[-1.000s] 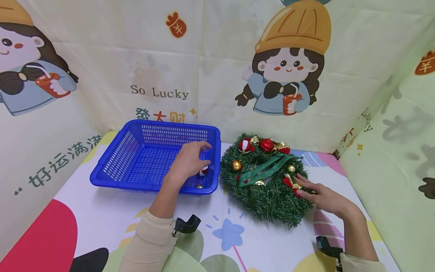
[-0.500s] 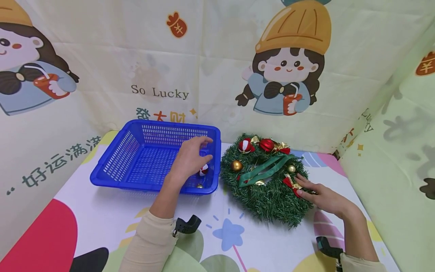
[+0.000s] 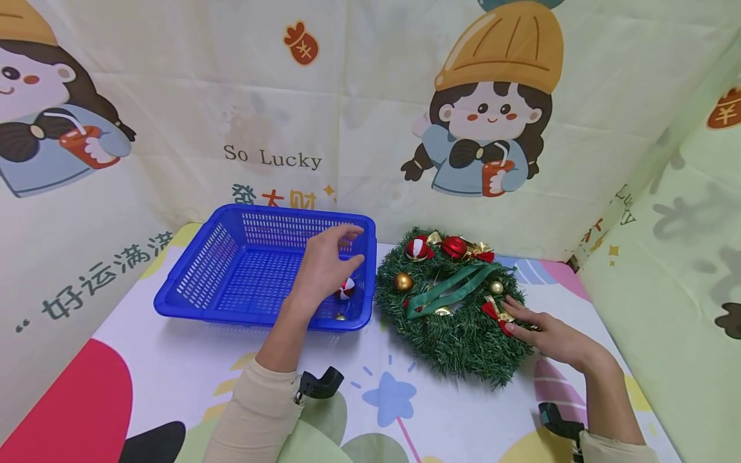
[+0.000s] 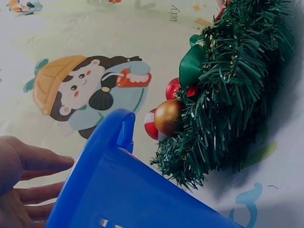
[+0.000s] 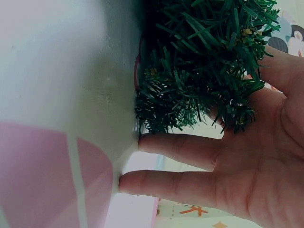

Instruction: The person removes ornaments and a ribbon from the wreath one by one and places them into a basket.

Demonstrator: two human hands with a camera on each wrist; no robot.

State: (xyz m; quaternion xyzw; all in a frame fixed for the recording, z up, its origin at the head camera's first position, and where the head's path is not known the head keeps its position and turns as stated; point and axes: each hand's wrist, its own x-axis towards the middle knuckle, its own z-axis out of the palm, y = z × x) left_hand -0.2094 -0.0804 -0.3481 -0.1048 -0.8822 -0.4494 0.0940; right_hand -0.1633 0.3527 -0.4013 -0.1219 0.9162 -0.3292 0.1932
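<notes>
My left hand hovers over the right part of a blue plastic basket, thumb and fingers apart, holding nothing. Below it in the basket lie a red-and-white striped ball ornament and a small gold piece. To the right is a green Christmas wreath, decorated with a gold ball, a red ball, red-and-gold bows and a green ribbon. My right hand touches the wreath's right edge; in the right wrist view its lower fingers extend straight beside the greenery.
Both basket and wreath stand on a table covered with a printed cloth. A cartoon-printed curtain rises behind them and along the sides. In the left wrist view, the basket's rim stands between my left hand and the wreath.
My left hand has risen slightly up and away over the basket, uncovering more of the striped ball. My right hand and the wreath have stayed put.
</notes>
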